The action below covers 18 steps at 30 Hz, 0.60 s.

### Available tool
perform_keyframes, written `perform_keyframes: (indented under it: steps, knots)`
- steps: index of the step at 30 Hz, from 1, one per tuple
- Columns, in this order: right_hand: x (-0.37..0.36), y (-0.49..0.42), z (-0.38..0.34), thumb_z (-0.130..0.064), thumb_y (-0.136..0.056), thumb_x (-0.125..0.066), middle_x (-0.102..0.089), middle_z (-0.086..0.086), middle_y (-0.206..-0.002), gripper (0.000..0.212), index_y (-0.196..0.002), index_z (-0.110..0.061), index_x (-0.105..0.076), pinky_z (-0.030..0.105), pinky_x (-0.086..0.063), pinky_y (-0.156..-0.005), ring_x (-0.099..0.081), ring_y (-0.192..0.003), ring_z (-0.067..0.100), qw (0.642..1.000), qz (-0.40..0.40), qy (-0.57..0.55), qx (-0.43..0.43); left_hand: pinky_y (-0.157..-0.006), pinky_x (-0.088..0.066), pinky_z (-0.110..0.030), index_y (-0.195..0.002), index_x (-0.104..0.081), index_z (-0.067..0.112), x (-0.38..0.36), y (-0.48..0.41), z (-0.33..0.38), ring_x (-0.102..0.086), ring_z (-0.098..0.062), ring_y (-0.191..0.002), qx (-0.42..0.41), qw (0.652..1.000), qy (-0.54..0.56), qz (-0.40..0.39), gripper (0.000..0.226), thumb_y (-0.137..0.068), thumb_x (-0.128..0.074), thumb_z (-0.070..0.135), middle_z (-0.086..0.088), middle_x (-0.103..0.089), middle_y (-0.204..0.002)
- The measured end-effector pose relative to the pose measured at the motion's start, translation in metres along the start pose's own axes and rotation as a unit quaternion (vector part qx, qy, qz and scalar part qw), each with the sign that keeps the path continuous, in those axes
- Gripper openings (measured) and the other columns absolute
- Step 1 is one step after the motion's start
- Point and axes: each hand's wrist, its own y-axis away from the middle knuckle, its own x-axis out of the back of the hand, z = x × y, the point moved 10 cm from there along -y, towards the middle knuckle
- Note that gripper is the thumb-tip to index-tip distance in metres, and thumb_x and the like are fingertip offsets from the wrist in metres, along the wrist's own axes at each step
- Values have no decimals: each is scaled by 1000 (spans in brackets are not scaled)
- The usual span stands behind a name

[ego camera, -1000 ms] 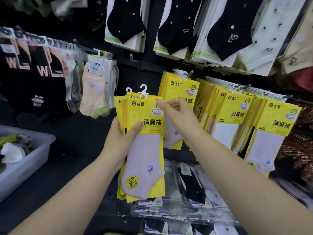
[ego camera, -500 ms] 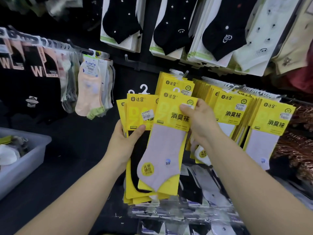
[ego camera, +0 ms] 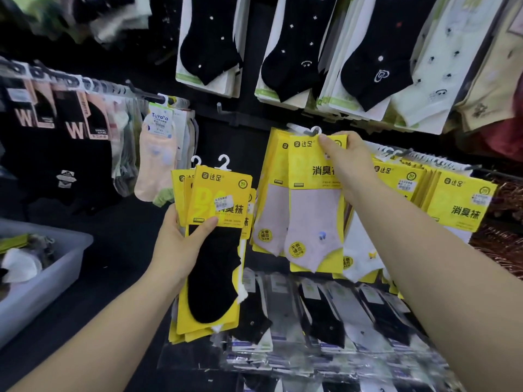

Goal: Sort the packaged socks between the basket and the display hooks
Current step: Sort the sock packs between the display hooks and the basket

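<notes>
1. Grey basket point(ego camera: 42, 295) sits far left, a few socks inside
2. Our left hand point(ego camera: 178, 244) grips a yellow stack point(ego camera: 215, 278), black sock on top
3. Our right hand point(ego camera: 351, 165) pinches the pink-sock pack point(ego camera: 314, 222) up at the display hook point(ego camera: 304, 132)

A peach TuYaYa pack point(ego camera: 155, 165) hangs on a dark wall point(ego camera: 240, 145). Left of it runs a row of black packs marked W point(ego camera: 70, 120). Above and to its right hang black dotted socks point(ego camera: 209, 43) on white cards, and farther right cream socks point(ego camera: 433, 69). Below and right of it, clear flat packs point(ego camera: 325, 315) lie overlapping. Far to its right are a coppery tangle point(ego camera: 506, 241) and red cloth point(ego camera: 506, 137).
</notes>
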Motion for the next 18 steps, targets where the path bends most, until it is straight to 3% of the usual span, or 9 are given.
perform_keyframes:
  steps: [4,8,11,12,14,16,18]
  knots:
    - [-11,-6,-6,-32,-88,-62,-56,-9,-72,7,-86,-31,-56,24,-44,-57,-53,-64,7,997,-28,64,27,-66,-47,-8,-105,-55,43,3,0,-2,-65,8,-89,3,1000,-10,-4,32,-82,-72,27,22,-71,-99]
    - [-25,-9,-6,-22,-94,-54,-56,-6,-85,18,-83,-37,-52,27,-46,-60,-53,-69,10,994,-65,82,27,-65,-49,-9,-106,-55,42,-1,1,-5,-66,6,-89,11,1000,-1,-11,33,-82,-72,26,19,-71,-100]
    - [-26,-8,2,-25,-95,-52,-53,-4,-83,10,-101,-31,-47,24,-41,-56,-51,-67,9,994,-45,97,5,-72,-50,-14,-105,-55,42,-5,2,-4,-66,1,-93,13,1000,3,-16,32,-82,-72,27,17,-71,-101]
    - [-21,-7,7,-25,-94,-55,-52,-5,-83,19,-111,-26,-46,23,-40,-55,-51,-68,7,996,-18,88,-9,-77,-50,-19,-104,-55,44,-6,2,-3,-66,-1,-95,16,1000,4,-18,32,-82,-73,29,17,-71,-102]
    - [-5,1,13,-24,-88,-63,-52,-3,-95,40,-122,-14,-43,27,-46,-67,-56,-83,10,994,70,86,-26,-81,-49,-23,-102,-55,46,-8,2,-1,-67,-1,-96,20,999,16,-22,32,-80,-73,32,18,-72,-102]
    - [5,18,7,-23,-83,-67,-46,5,-117,47,-121,-9,-43,38,-44,-93,-50,-108,22,980,137,143,5,-77,-48,-20,-102,-55,46,-11,4,3,-66,4,-92,25,999,33,-28,32,-77,-73,37,20,-71,-100]
    - [-18,38,2,-28,-84,-67,-45,4,-118,41,-116,-14,-47,35,-43,-94,-48,-109,22,985,67,149,54,-72,-49,-15,-102,-55,45,-17,6,6,-66,5,-90,31,998,49,-40,37,-69,-73,44,21,-71,-99]
